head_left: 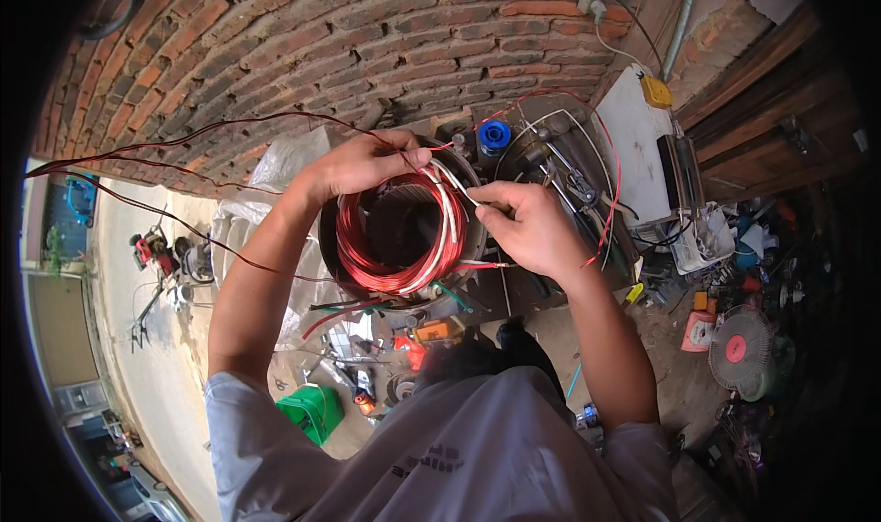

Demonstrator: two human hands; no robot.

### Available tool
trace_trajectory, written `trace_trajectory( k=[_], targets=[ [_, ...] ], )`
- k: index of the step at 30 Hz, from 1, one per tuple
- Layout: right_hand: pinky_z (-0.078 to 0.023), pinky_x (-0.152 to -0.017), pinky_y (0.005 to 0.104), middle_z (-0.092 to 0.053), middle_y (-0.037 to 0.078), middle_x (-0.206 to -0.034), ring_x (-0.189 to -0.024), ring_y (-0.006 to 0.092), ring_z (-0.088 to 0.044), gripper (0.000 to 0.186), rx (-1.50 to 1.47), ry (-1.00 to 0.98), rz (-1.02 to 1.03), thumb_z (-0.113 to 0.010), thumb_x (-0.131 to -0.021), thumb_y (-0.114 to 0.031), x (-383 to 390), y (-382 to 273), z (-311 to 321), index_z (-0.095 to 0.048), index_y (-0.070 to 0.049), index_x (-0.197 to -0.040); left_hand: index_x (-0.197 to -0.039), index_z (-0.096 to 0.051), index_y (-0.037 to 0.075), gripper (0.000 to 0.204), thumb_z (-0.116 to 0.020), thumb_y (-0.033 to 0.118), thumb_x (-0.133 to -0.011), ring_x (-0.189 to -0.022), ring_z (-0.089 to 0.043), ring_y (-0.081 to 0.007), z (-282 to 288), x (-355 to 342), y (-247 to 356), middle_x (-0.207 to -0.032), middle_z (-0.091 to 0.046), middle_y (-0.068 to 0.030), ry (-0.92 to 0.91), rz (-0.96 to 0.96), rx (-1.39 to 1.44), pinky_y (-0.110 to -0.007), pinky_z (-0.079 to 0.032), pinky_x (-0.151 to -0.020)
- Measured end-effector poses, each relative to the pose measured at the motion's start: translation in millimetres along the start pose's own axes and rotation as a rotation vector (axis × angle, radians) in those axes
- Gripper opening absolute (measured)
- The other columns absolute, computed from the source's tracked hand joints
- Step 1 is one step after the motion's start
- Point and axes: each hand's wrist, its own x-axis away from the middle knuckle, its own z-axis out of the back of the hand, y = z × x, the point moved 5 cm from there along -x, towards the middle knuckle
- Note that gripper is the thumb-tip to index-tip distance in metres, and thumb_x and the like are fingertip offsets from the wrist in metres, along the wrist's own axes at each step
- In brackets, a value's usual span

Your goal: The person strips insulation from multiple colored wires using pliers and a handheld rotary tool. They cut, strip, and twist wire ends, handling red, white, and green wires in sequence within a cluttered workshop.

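Head view: got the left hand [374, 165] pinched on the top edge of the red coil [351, 237], and the right hand [532, 225] with thumb and finger clamped on the white cord [455, 179], just across from it. Coil between both hands, over a metal ring [475, 233]. Can't tell the cord's exact path under the left fingers. Probably best to hold steady with the left, draw the cord snug with the right, then lay it flat without twisting. No hard yanking, might scrape the wire. Watch the red lead [482, 265] below the right hand, easy to snag. Blue spool [494, 136] beyond that hand.
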Motion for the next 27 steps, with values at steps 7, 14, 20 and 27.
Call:
trace_trajectory(
  k=[7, 14, 20, 27],
  targets=[
    [-0.057, -0.093, 0.0418, -0.075, 0.026, -0.111, -0.105, 0.0378, -0.075, 0.037, 0.104, -0.029, -0.072, -0.063, -0.097, -0.015, 17.9, -0.5, -6.3, -0.071, -0.002, -0.131, -0.130, -0.064, -0.005, 0.101, -0.077, 0.081, -0.077, -0.116, -0.070, -0.0309, -15.8, -18.7, 30.1, -0.119, -0.074, -0.0238, 0.129, 0.075, -0.383, -0.040, -0.053, -0.101],
    [-0.055, -0.099, 0.0492, -0.075, 0.026, -0.110, -0.107, 0.0433, -0.071, 0.031, 0.385, 0.043, -0.173, -0.065, -0.097, -0.021, 47.2, -36.9, -2.7, -0.075, -0.003, -0.120, -0.142, -0.060, 0.001, 0.109, -0.069, 0.085, -0.074, -0.121, -0.068, -0.0413, -21.2, -3.8, 45.2, -0.124, -0.073, -0.0268, 0.246, 0.171, -0.569, -0.047, -0.052, -0.104],
    [-0.056, -0.090, 0.0491, -0.074, 0.028, -0.108, -0.102, 0.0441, -0.071, 0.028, 0.678, 0.105, -0.139, -0.069, -0.092, -0.019, 54.6, -63.2, -12.5, -0.076, 0.004, -0.107, -0.140, -0.064, 0.002, 0.101, -0.070, 0.080, -0.076, -0.122, -0.069, -0.0401, -21.7, -3.5, 47.7, -0.125, -0.073, -0.0272, 0.293, 0.119, -0.591, -0.046, -0.052, -0.104],
    [-0.057, -0.095, 0.0451, -0.076, 0.026, -0.107, -0.107, 0.0409, -0.073, 0.036, 0.621, -0.048, -0.241, -0.077, -0.089, -0.023, 48.3, -63.9, -3.0, -0.075, 0.004, -0.114, -0.143, -0.063, 0.003, 0.102, -0.069, 0.079, -0.074, -0.127, -0.068, -0.0369, -22.5, -7.3, 47.5, -0.133, -0.071, -0.0252, 0.264, 0.107, -0.585, -0.047, -0.052, -0.106]
  ],
)
